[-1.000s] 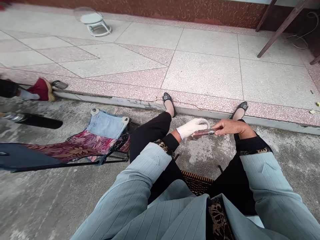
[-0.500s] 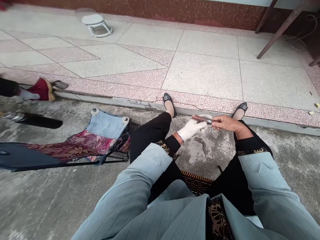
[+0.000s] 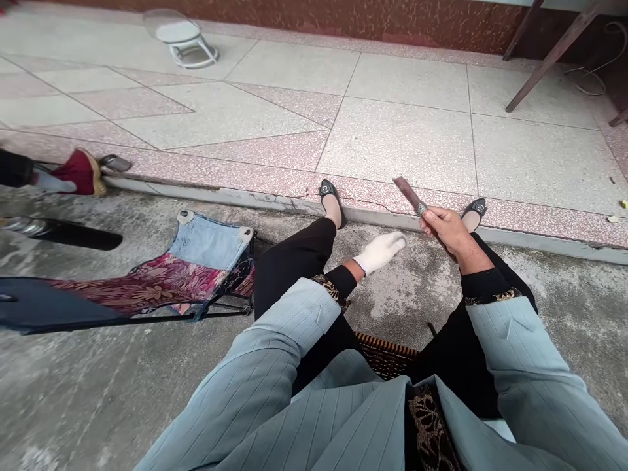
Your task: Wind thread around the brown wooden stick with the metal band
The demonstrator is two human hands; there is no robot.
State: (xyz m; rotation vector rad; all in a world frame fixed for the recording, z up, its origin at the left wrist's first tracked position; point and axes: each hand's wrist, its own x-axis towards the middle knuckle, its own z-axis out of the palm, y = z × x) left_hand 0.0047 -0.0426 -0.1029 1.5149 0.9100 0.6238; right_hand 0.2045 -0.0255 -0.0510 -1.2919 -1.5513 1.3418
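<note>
My right hand, bare, is closed around the lower end of a short knife-like tool. Its flat, rusty-brown length points up and to the left, with silvery wire wound round it just above my fingers. My left hand, in a white knitted glove, hovers over the concrete between my knees, apart from the tool. Its fingers are curled together, and something greyish shows at the fingertips, too small to make out.
A folding chair with denim and floral cloth stands at my left. Beyond it are another person's red shoe and a blurred dark blade. My feet rest by a raised tiled step. A white stool stands farther back.
My hands have parted; the tool has left the gloved hand and now tilts upward in my right hand. The dark curved piece seen below the glove earlier no longer shows.
</note>
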